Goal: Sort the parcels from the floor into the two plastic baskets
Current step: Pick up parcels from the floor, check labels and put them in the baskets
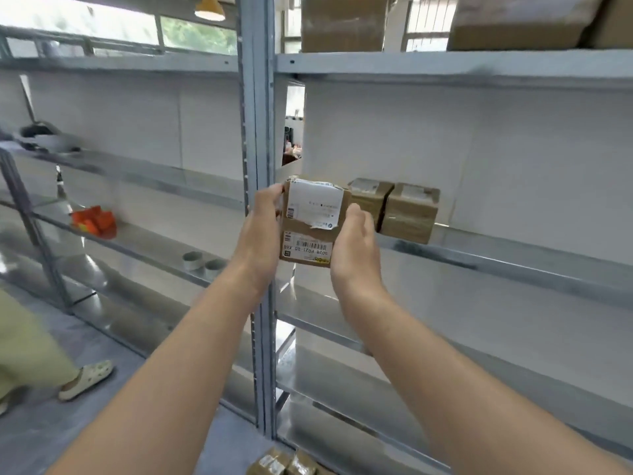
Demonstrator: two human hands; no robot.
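A grey metal rack [255, 132] fills the view, its upright post straight ahead of me and its shelves running off to either side. On the top shelf stand two large cardboard boxes [342, 25], cut off by the upper edge of the view. At the far left another person's trouser leg [24, 347] and pale sandal [85, 378] show on the floor.

Both my arms reach forward and up to the middle shelf [513, 262]. Between my hands I hold a parcel [313, 224], a small brown carton with a white label across its top and a barcode label on the side facing me. It is in the air just in front of the post, at the level of that shelf and not resting on it. My left hand [262, 231] grips its left side with the fingers curled over the far upper corner. My right hand [354, 248] clasps its right side, thumb on the near face.

Just behind my right hand two taped parcels [411, 212] sit side by side on the middle shelf, touching each other. More parcels [284, 462] lie on the floor by the foot of the post. On a lower shelf to the left is an orange thing [94, 221], too blurred to name, and nearer the post two small grey rings [202, 261], perhaps tape rolls.
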